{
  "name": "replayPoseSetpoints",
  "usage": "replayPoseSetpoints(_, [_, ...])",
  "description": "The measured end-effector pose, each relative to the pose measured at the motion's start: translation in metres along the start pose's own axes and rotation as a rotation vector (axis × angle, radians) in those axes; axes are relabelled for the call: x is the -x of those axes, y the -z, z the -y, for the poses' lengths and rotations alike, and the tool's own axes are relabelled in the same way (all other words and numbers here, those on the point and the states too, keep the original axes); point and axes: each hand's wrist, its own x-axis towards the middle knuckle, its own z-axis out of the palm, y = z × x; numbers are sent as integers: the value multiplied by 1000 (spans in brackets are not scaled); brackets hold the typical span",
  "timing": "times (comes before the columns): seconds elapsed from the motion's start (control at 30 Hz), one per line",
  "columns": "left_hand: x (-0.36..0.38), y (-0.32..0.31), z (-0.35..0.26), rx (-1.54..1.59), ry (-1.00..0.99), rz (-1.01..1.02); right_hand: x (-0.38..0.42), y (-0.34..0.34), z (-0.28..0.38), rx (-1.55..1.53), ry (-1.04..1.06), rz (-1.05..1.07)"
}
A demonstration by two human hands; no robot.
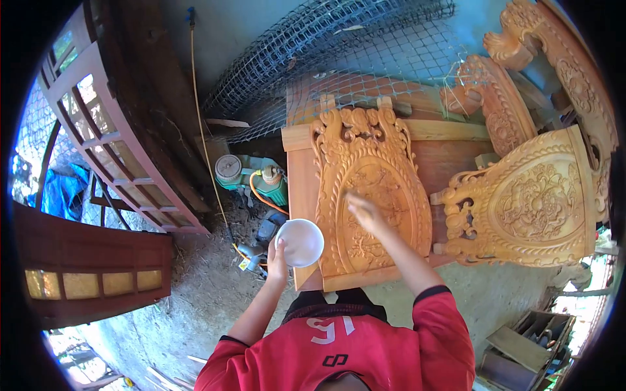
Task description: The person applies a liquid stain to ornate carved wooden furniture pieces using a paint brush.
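My left hand [278, 264] grips the rim of a white round bowl [301, 244], thumb over the edge; the bowl is tilted toward me and I cannot make out its contents. My right hand [366, 214] is over the middle of a carved wooden chair back panel [391, 251], fingers closed around what looks like a small brush, slightly blurred, its tip near the carved oval. That panel lies flat on reddish boards [450, 166], its openwork crest pointing away from me.
A second carved panel [541, 195] lies to the right, with carved legs [499, 98] behind it. Rolled mesh [280, 58] rests at the back. A green-and-grey machine [251, 179] with an orange hose stands left, near wooden window frames [117, 150]. A wooden box [521, 352] sits lower right.
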Motion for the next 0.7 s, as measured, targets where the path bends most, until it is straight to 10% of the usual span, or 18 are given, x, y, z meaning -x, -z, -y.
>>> replayPoseSetpoints(0.2, [-10, 1, 5, -11, -56, -46, -3, 21, 47, 51, -114, 531])
replayPoseSetpoints(0.43, [20, -53, 13, -84, -80, -111, -89, 102, -8, 245, -308, -64])
replayPoseSetpoints(0.53, [32, -74, 17, -134, 9, -200, -77, 103, -61, 822, 52, -342])
replayPoseSetpoints(0.7, [44, -93, 19, -69, -8, -267, -34, 45, -15, 464, 276, 273])
